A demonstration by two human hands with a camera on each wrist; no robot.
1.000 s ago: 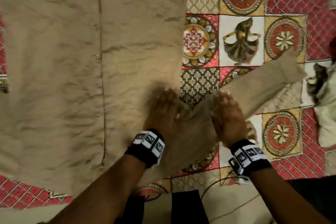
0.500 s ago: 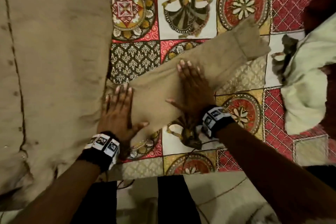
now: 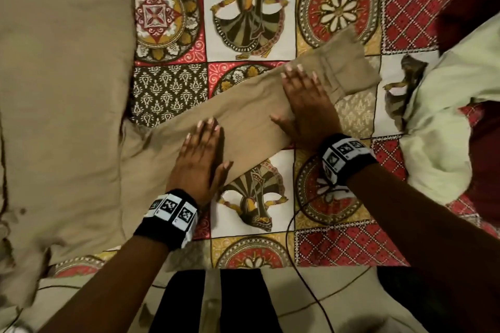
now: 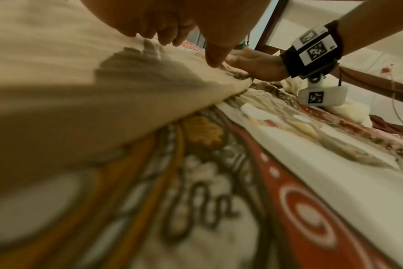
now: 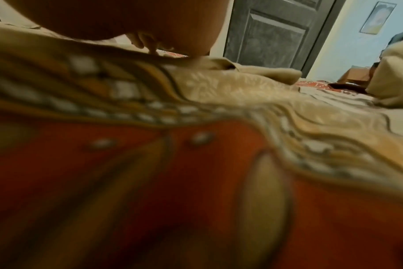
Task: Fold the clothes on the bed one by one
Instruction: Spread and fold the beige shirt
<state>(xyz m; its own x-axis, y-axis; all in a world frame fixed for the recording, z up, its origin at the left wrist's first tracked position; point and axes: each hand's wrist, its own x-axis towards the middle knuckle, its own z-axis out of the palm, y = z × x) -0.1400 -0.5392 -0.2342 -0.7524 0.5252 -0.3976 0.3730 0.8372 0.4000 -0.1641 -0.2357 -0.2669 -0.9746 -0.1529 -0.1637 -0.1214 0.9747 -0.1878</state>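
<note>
While both my palms lay flat with fingers straight on the tan shirt's sleeve (image 3: 251, 121), it ran diagonally from lower left to upper right of the frame; my right hand (image 3: 305, 105) sat nearer the cuff (image 3: 349, 67), my left hand (image 3: 201, 157) nearer the shirt's body (image 3: 62, 89).
</note>
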